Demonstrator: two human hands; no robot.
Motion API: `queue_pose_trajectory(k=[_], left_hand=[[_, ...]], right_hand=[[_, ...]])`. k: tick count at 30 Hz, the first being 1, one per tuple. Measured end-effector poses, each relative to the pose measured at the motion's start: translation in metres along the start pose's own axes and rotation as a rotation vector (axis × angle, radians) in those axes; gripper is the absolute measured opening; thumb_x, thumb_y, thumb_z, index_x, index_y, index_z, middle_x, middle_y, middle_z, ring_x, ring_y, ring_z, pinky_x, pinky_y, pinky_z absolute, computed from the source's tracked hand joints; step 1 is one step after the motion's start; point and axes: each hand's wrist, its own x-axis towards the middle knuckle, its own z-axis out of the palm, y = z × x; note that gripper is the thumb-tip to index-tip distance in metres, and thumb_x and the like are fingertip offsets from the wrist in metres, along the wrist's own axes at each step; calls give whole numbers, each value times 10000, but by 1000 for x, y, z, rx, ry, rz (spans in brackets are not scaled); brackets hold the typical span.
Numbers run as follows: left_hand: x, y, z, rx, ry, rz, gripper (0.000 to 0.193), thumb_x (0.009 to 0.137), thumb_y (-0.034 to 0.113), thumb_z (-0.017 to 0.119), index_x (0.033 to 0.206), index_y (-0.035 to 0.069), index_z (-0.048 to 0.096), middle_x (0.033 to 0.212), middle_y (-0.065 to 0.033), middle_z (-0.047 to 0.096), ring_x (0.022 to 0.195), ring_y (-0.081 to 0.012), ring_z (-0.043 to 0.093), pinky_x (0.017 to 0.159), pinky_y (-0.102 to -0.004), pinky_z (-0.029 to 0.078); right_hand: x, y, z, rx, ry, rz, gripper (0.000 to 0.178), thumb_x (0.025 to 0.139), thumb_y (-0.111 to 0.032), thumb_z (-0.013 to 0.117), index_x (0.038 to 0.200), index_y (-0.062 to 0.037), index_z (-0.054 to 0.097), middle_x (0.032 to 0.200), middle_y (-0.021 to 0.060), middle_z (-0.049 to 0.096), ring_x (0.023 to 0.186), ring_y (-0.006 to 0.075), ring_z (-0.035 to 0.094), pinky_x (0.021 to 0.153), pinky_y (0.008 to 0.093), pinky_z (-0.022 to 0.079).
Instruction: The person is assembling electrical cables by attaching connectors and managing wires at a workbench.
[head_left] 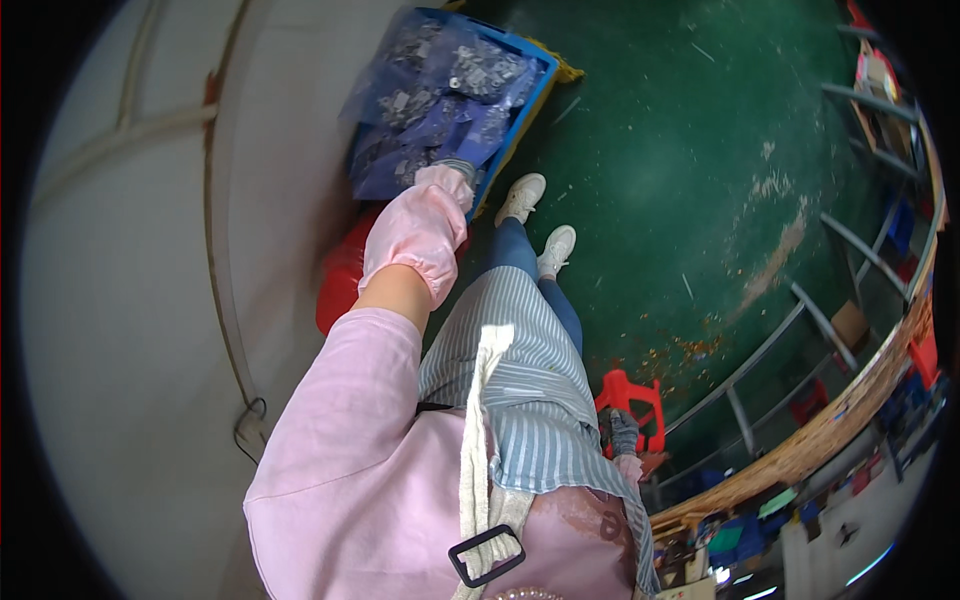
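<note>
A blue crate [535,90] at the upper left holds several clear, bluish plastic bags [485,70] of small metal parts. My left arm, in a pink sleeve cover, stretches to the crate's near end. There my left hand [458,168], in a grey glove, is at the bags. Its fingers are hidden, so any grip on a bag does not show. Low at my right side hangs my right hand [623,432], also grey-gloved, beside a red plastic stool [645,400]. It is small and dark here, and its finger positions are unclear.
A pale wall [290,120] runs along the left. Something red [340,285] stands below my left forearm, near the crate. On the right, a long wooden-edged bench [790,465] with metal legs curves past. Orange debris [690,350] lies on the green floor [670,190].
</note>
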Motion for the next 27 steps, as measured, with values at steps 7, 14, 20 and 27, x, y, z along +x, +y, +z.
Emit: queue_pose_trajectory(k=[7,14,20,27], left_hand=[[-9,5,-35,26,-88,-171,626,686,408,671,1164,34,516,1096,-186,558,1061,-280,526,900,-352,418],[59,-19,-6,20,310,16,520,689,335,654,1095,34,533,977,-146,569,918,-260,542,814,-350,435],[128,-11,3,20,191,95,442,694,252,642,1060,31,532,899,-124,563,824,-250,533,750,-350,443],[128,-38,20,-94,373,213,358,699,154,627,1020,27,531,807,-98,557,715,-237,521,675,-351,453]], right_hand=[[-30,-16,49,146,111,10,209,872,-225,545,865,-30,617,755,47,618,686,151,580,608,276,474],[-16,23,66,-309,92,-196,352,861,-385,495,925,-65,626,860,139,628,792,301,586,726,366,454],[-41,52,70,-504,187,-272,331,858,-360,484,935,-71,626,866,139,637,803,309,593,736,355,467],[-43,74,69,220,163,-147,257,849,-254,521,941,-37,623,783,72,640,707,173,598,677,320,480]])
